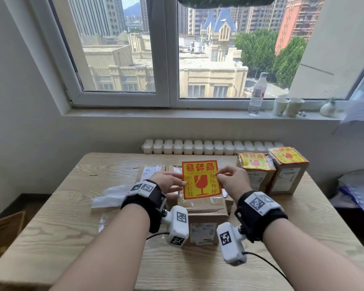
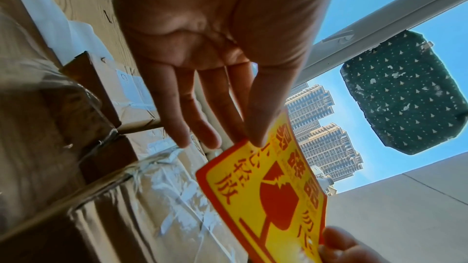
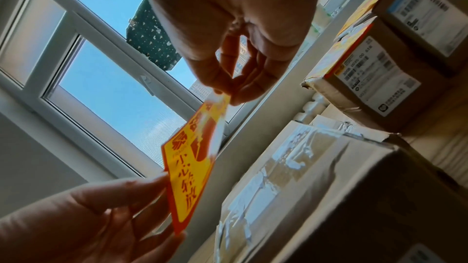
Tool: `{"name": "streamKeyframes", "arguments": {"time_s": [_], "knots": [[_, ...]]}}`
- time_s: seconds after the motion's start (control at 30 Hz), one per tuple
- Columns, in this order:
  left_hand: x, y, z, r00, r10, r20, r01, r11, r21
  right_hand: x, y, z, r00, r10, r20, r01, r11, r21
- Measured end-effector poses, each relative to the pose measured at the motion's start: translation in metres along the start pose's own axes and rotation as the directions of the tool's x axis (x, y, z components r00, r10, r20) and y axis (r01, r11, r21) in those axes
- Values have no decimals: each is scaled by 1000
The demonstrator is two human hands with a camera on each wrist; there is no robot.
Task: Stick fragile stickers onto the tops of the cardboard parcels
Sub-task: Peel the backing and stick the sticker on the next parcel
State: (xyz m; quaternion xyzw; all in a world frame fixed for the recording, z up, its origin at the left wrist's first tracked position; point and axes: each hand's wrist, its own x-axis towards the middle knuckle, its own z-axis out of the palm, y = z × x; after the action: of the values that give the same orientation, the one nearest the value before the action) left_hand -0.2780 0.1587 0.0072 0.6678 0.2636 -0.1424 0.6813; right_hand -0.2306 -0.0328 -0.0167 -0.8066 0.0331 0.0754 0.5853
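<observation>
I hold a yellow-and-red fragile sticker (image 1: 201,179) upright in the air above a taped cardboard parcel (image 1: 204,208) at the middle of the table. My left hand (image 1: 182,184) pinches its left edge between thumb and fingers, and in the left wrist view that hand (image 2: 253,141) grips the sticker (image 2: 268,197) at the rim. My right hand (image 1: 219,175) pinches the right edge, which the right wrist view shows as that hand (image 3: 228,95) on the sticker (image 3: 190,169). Two parcels at the back right carry a sticker on top: one (image 1: 254,164) and the other (image 1: 288,156).
A flat parcel (image 1: 153,171) lies behind my left hand. White backing sheets (image 1: 111,196) lie on the wooden table (image 1: 72,238) to the left. A radiator (image 1: 210,147) runs behind the table. A water bottle (image 1: 257,95) and paper cups (image 1: 288,106) stand on the windowsill.
</observation>
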Motion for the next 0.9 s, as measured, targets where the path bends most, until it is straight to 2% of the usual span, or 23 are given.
{"name": "streamKeyframes", "arguments": {"time_s": [0.13,0.3,0.5,0.77,0.9], "knots": [[2,-6,2,996,40,-77,-44,998,-44,3,5,0,999,13,36,-13,1000,21],[6,-13,8,992,48,-117,-43,998,48,6,14,4,993,99,65,-99,995,-2],[13,-23,7,987,43,-158,-32,997,74,4,27,7,988,150,26,-147,986,-81],[10,-30,11,986,11,-166,12,990,138,5,32,3,988,153,27,-146,973,-178],[10,-29,13,980,26,-199,8,986,167,6,35,3,993,115,13,-108,963,-247]]}}
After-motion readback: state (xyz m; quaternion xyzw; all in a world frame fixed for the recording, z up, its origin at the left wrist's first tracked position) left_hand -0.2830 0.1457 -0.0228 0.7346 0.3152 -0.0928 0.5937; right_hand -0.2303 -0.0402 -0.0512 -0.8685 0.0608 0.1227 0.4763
